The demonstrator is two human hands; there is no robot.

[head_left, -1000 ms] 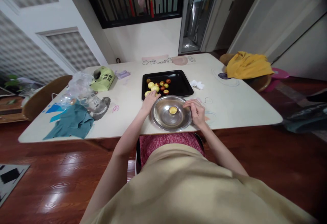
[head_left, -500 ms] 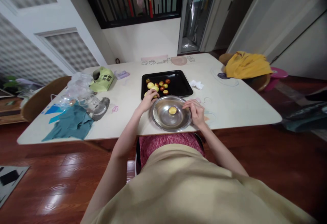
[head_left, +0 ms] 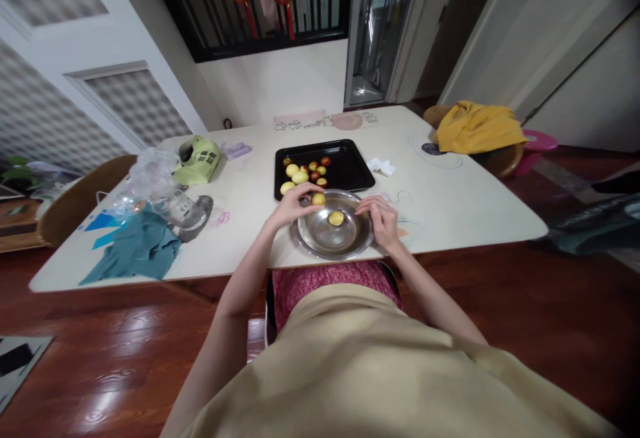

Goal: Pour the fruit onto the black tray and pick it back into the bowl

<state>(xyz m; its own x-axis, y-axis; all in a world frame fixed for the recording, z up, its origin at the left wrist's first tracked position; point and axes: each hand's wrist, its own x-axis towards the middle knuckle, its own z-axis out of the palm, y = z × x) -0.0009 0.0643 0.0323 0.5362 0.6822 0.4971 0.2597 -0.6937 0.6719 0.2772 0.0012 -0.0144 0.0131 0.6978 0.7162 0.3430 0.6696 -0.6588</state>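
My left hand (head_left: 295, 205) pinches a small round yellow fruit (head_left: 318, 199) between thumb and fingers, over the left rim of a shiny metal bowl (head_left: 327, 243). Inside the bowl lies another yellow piece of fruit (head_left: 336, 218). At the bowl's right rim is my right hand (head_left: 382, 220), its fingers curled together with the tips over the inside. Whatever they may hold is too small to make out. Just behind the bowl, a black tray (head_left: 350, 165) bears several yellow fruits (head_left: 300, 177) and several smaller red-and-green fruits (head_left: 314, 167) in its left half.
Crumpled white tissue (head_left: 383, 167) lies right of the tray. On the table's left are a teal cloth (head_left: 137, 248), clear plastic bags (head_left: 155, 175) and a light-green bag (head_left: 200, 158). Yellow clothing (head_left: 475, 128) covers a chair at the right.
My left hand has come from the tray's near left corner to the bowl's rim, bringing a yellow fruit. My right hand has stayed at the bowl's right side.
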